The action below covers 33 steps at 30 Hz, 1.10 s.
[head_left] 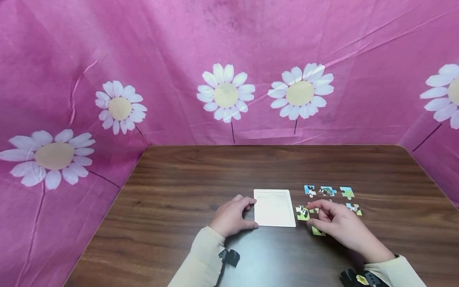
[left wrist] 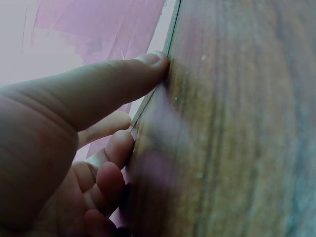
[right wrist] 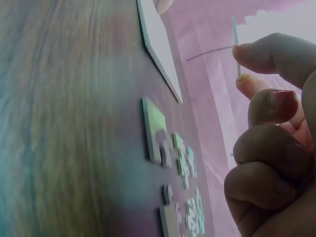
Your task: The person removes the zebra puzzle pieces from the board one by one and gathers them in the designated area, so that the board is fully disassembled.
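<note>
A square white puzzle tray [head_left: 274, 208] with a raised rim lies flat on the wooden table. My left hand [head_left: 233, 215] rests at its left side, thumb by the near corner and index finger higher up the edge. In the left wrist view, the left thumb [left wrist: 123, 81] touches the tray's thin edge. Just right of the tray, my right hand [head_left: 338, 225] pinches a green jigsaw piece [head_left: 303, 212] with a black-and-white animal on it. The right wrist view shows this piece [right wrist: 236, 49] edge-on between thumb and index finger, raised off the table.
Loose jigsaw pieces lie right of the tray: a blue one [head_left: 310, 190], others along the far row [head_left: 347, 193], one at the right [head_left: 354, 208] and a green one [head_left: 318, 231] nearest me. My right hand partly covers some. Behind the table [head_left: 201, 171] hangs a pink flowered cloth [head_left: 172, 99].
</note>
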Motion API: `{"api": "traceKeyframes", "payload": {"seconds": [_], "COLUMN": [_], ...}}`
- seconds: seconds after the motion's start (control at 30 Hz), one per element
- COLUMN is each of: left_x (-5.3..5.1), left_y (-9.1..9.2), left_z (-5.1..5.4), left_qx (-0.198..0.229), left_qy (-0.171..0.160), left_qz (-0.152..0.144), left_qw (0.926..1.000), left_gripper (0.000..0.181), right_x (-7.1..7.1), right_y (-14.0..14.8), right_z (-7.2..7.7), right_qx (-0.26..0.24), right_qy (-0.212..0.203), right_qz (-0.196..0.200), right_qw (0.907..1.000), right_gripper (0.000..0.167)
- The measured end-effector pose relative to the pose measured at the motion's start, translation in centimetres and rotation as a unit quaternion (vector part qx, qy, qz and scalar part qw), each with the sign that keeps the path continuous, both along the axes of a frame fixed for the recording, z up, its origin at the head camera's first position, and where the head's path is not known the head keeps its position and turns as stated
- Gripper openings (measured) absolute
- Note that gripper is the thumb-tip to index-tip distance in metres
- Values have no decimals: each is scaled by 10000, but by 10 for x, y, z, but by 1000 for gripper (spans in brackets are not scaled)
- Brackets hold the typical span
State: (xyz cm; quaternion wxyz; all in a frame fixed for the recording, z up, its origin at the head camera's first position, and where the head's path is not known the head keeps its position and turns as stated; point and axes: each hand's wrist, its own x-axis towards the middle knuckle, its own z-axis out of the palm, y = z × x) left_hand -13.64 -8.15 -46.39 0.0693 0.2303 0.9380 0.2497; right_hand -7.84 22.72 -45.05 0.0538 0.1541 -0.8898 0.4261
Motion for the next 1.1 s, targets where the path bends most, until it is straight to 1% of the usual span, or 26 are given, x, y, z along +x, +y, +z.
{"api": "traceKeyframes", "payload": {"seconds": [0.1, 0.27, 0.53, 0.83, 1.0, 1.1], "left_x": [0, 0, 0, 0, 0, 0], "left_y": [1, 1, 1, 0, 0, 0], "left_z": [1, -1, 0, 0, 0, 0], "left_qx": [4, -18, 10, 31, 39, 24], "left_qy": [0, -11, 56, 72, 53, 53], "left_qz": [-2, -14, -41, -23, -26, -28], "left_qw": [10000, 10000, 10000, 10000, 10000, 10000], "left_gripper": [65, 66, 65, 65, 64, 65], "right_x": [3, 10, 21, 29, 33, 35], "right_y": [7, 22, 43, 66, 78, 84], "right_z": [-2, -6, -12, -21, -24, -25], "right_qx": [19, 46, 99, 121, 196, 212], "right_qy": [72, 207, 244, 38, 19, -78], "right_qz": [-75, -220, -450, -797, -885, -916], "right_qw": [9999, 9995, 9986, 9967, 9959, 9955], "right_gripper": [31, 31, 30, 31, 32, 31]}}
